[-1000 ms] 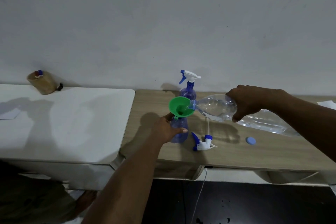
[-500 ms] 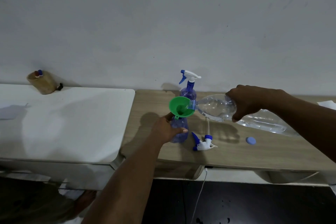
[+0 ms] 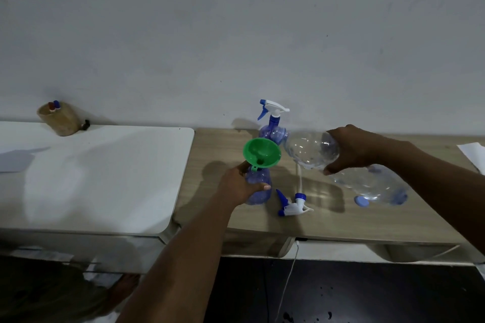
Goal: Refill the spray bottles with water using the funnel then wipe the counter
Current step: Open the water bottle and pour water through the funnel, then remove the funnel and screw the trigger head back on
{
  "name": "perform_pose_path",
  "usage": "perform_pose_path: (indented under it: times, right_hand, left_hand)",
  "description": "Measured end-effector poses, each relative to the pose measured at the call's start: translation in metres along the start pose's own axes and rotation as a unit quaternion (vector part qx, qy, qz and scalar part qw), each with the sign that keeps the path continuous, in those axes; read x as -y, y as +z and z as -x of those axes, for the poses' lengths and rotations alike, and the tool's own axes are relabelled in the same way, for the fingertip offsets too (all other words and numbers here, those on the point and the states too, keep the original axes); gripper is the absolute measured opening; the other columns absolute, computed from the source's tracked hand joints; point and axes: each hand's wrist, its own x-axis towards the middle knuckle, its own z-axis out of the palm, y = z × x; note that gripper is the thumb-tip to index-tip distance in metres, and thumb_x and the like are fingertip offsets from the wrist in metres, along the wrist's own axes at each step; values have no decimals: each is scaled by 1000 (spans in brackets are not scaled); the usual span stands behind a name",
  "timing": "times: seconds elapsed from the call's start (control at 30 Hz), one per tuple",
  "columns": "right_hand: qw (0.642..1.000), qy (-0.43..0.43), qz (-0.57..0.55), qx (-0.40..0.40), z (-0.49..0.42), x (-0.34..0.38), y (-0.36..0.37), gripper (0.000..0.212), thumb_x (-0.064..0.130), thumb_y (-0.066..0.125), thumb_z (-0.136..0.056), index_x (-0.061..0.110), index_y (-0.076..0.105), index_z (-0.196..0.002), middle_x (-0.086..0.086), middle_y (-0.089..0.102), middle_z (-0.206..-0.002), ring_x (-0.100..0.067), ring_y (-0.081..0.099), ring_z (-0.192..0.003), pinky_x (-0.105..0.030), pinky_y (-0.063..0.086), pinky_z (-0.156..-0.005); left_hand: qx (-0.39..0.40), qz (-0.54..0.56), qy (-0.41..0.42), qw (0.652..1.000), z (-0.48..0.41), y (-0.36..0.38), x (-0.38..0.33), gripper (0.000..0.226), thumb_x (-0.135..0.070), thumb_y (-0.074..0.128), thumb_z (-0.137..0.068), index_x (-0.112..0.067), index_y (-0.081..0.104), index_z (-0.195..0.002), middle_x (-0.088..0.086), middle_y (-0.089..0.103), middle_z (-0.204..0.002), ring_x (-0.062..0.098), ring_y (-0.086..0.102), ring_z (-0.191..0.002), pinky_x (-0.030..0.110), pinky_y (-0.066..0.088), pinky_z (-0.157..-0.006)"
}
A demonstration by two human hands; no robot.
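I'm holding the open spray bottle (image 3: 258,187) steady with my left hand (image 3: 240,186), fingers wrapped around its body, so the green funnel (image 3: 261,152) sitting in its neck isn't tipping while I'm pouring. Just right of that hand, the pulled-off sprayer head (image 3: 293,206) is lying on the wooden table (image 3: 328,220) with its dip tube pointing away from me, parked close so I can screw it back on after. My right hand (image 3: 353,149) is clamped around the big clear water bottle (image 3: 313,151), keeping it on its side with the mouth end aimed at the funnel. Its blue cap (image 3: 361,201) is sitting under that hand's wrist, beside another clear plastic bottle (image 3: 375,186) lying there. Beyond the funnel, the second spray bottle (image 3: 271,126) is waiting by the wall with its trigger head on.

Compared with half a second ago, I'm backing the water bottle off a bit; its mouth was poking right over the funnel rim and now it's hanging just beside it, so I'm probably finishing this fill.
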Motion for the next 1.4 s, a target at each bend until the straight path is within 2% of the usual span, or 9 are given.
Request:
perform_pose_path:
  times: [0.2, 0.37, 0.5, 0.63, 0.97, 1.1, 1.2, 1.3, 1.4]
  right_hand:
    - [972, 18, -196, -129, 14, -7, 15, 49, 36, 93, -59, 23, 63, -95, 12, 69, -85, 4, 63, -77, -3, 42, -61]
    - [912, 58, -321, -248, 21, -11, 30, 50, 33, 93, -61, 17, 66, -101, 0, 73, -95, -12, 69, -89, -27, 53, -82]
    - [854, 110, -398, -316, 17, -10, 45, 58, 35, 94, -60, 14, 66, -106, 0, 73, -101, -13, 70, -96, -31, 55, -87]
    - [820, 154, -418, -359, 13, -7, 62, 62, 37, 92, -62, 12, 67, -113, -3, 72, -107, -16, 69, -100, -35, 56, -91]
    - [807, 173, -426, -372, 12, -13, 93, 74, 46, 87, -65, 13, 59, -125, -6, 68, -119, -20, 64, -108, -27, 49, -87]
    - [816, 178, -441, -329, 16, -10, 110, 99, 61, 86, -60, 19, 40, -137, -3, 54, -134, -20, 55, -120, -46, 52, -98]
    - [783, 216, -355, -462, 35, 11, 126, 95, 65, 77, -65, 19, 33, -136, -8, 37, -137, -25, 46, -121, -54, 44, -100]
    - [787, 68, -259, -555, 49, 51, 126, 77, 53, 74, -71, 8, 41, -125, -17, 42, -125, -31, 46, -113, -43, 39, -95]
    - [872, -94, -207, -433, 34, 87, 97, 73, 53, 77, -72, 11, 50, -125, -10, 48, -126, -22, 45, -117, -39, 41, -98]
  left_hand:
    - [7, -14, -8, 1000, 0, 1, -1, 72, -46, 91, -65, -27, 60, -128, -12, 64, -109, 13, 63, -101, 32, 52, -91]
    - [14, -26, -10, 1000, 1, 0, -4, 67, -42, 88, -70, -25, 59, -128, -15, 60, -102, 10, 60, -96, 24, 46, -84]
    - [7, -33, -22, 999, -1, 3, -2, 76, -51, 89, -65, -28, 58, -130, -8, 65, -114, 15, 64, -104, 36, 53, -94]
    - [11, -30, -29, 999, -1, 3, -2, 74, -50, 89, -65, -27, 59, -128, -10, 64, -108, 17, 65, -103, 41, 54, -95]
    - [16, -33, -38, 999, -2, 4, -1, 70, -51, 88, -66, -27, 59, -124, -10, 67, -103, 15, 66, -99, 41, 54, -95]
    - [15, -41, -34, 998, -1, 3, -2, 64, -47, 88, -68, -28, 59, -122, -10, 65, -100, 15, 65, -98, 38, 54, -94]
    - [10, -43, -42, 998, -1, 2, -3, 64, -47, 89, -66, -32, 58, -120, -13, 65, -100, 13, 65, -97, 35, 54, -92]
    - [25, -88, -16, 996, 2, -1, -1, 49, -42, 87, -70, -33, 60, -110, -9, 66, -103, 14, 64, -95, 34, 55, -90]
    - [16, -90, -1, 996, 1, 0, 3, 39, -24, 78, -84, -19, 64, -120, 2, 69, -107, 16, 64, -94, 28, 57, -86]
